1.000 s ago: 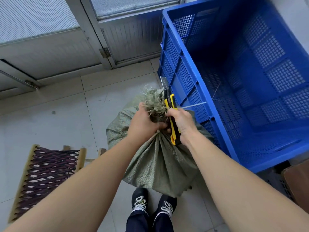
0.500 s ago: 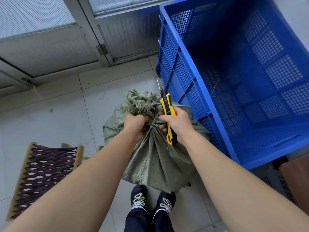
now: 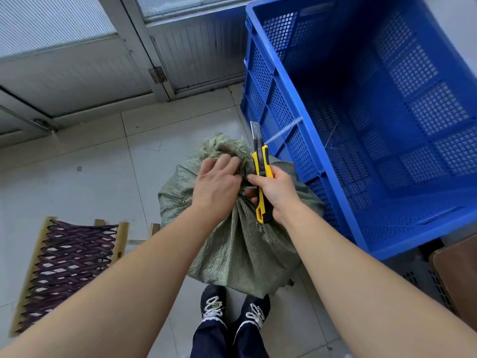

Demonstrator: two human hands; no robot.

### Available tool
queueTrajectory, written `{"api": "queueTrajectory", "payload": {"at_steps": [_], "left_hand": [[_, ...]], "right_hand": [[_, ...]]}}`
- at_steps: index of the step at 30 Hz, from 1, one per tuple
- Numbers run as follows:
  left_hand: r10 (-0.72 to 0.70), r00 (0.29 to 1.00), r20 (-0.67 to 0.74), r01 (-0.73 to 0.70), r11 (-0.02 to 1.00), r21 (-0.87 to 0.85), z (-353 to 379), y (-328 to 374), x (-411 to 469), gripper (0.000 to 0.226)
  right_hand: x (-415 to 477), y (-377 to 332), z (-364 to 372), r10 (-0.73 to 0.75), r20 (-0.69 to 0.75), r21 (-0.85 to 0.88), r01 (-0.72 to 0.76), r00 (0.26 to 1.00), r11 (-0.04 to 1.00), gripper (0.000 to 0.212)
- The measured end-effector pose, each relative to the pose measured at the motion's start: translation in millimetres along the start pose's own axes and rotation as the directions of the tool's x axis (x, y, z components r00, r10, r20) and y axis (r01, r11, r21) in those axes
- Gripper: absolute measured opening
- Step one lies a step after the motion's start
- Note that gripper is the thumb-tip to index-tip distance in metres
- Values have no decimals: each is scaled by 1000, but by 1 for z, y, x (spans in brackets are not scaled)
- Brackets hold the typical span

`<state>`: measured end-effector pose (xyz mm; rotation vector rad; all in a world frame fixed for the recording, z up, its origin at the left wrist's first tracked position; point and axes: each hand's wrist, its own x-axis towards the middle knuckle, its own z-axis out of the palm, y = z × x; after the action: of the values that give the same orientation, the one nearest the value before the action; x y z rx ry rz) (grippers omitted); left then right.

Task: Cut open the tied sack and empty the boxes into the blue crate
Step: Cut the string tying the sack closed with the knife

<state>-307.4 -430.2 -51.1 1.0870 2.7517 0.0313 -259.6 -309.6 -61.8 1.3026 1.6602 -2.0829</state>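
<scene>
A green woven sack (image 3: 242, 244) stands on the tiled floor just in front of my feet, its neck gathered into a frayed bunch at the top. My left hand (image 3: 216, 182) lies over that bunch with its fingers spread into the loose fabric. My right hand (image 3: 276, 192) grips a yellow and black utility knife (image 3: 262, 171), blade out and pointing away from me, right beside the sack's neck. A thin white cord (image 3: 284, 130) runs from near the blade toward the blue crate (image 3: 289, 99). The crate stands at the right and holds no boxes. The sack's contents are hidden.
A wooden frame laced with dark purple cord (image 3: 64, 270) lies on the floor at the left. Grey metal doors (image 3: 160, 55) close off the far side. A brown box corner (image 3: 456, 275) shows at the right edge, beside a dark crate under the blue one.
My left hand has let go of its fist round the neck and now spreads over the frayed top. The knife has stayed beside the neck, and a white cord has come loose toward the crate.
</scene>
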Motion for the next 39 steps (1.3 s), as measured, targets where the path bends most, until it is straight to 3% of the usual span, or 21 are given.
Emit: {"api": "queueTrajectory", "payload": {"at_steps": [4, 7, 9, 11, 14, 16, 19, 23, 26, 28, 29, 33, 36, 39], "left_hand": [[54, 992, 111, -60, 997, 42, -2, -5, 1, 33], [21, 955, 295, -69, 986, 152, -6, -12, 9, 36], [-21, 939, 343, -55, 976, 211, -7, -15, 14, 36], [-43, 955, 294, -35, 967, 253, -10, -15, 14, 34], [56, 982, 179, -106, 952, 286, -10, -11, 9, 34], [65, 974, 218, -113, 970, 215, -12, -10, 8, 41], [-50, 960, 277, 32, 997, 70, -18, -10, 9, 19], [-160, 984, 76, 152, 983, 106, -20, -19, 9, 18], [60, 996, 66, -73, 974, 213, -16, -15, 14, 18], [245, 959, 144, -267, 951, 156, -12, -8, 13, 21], [261, 946, 191, -283, 953, 104, -10, -6, 12, 22], [26, 926, 376, 4, 997, -78, -2, -13, 6, 10], [-62, 829, 555, 135, 987, -91, 6, -19, 8, 46], [-54, 781, 622, 206, 963, -175, 6, -19, 10, 47]], "right_hand": [[-2, 4, -3, 3, -5, 7, -3, 1000, 1000, 15], [-6, 6, -6, 8, -1, 15, -8, 1000, 1000, 16], [-9, 7, -8, 6, 7, 19, -6, 1000, 1000, 15], [-12, 7, -9, 1, 18, 17, -1, 1000, 1000, 13], [-14, 7, -11, -4, 21, 13, 4, 1000, 1000, 12], [-14, 8, -11, -7, 20, 13, 7, 1000, 1000, 12], [-14, 12, -11, -3, 11, 21, 3, 1000, 1000, 12], [-16, 16, -9, 17, 13, 46, -18, 1000, 999, 12], [-17, 18, -8, 24, 13, 60, -25, 1000, 998, 13], [-18, 17, -8, 19, 0, 49, -19, 1000, 999, 12], [-18, 17, -9, 14, -5, 42, -14, 1000, 999, 12], [-18, 18, -13, 14, -1, 48, -14, 1000, 999, 11], [-19, 19, -13, 6, 12, 24, -7, 1000, 1000, 7], [-20, 19, -11, 26, 10, 11, -26, 1000, 1000, 31]]}}
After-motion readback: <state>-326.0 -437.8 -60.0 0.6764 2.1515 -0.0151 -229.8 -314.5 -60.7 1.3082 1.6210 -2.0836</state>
